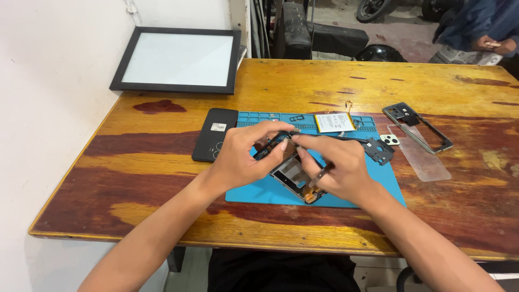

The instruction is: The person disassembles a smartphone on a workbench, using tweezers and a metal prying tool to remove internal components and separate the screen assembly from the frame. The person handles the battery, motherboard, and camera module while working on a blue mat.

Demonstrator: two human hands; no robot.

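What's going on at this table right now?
A person is working on an opened phone body over a blue work mat on a wooden table. The left hand pinches a small dark circuit board above the phone, and the right hand grips it from the other side. A battery, a dark back cover, a phone frame and a clear film lie nearby.

A black phone back cover (214, 134), a battery (334, 123) and a clear sheet (419, 154) lie on the table (162, 178).
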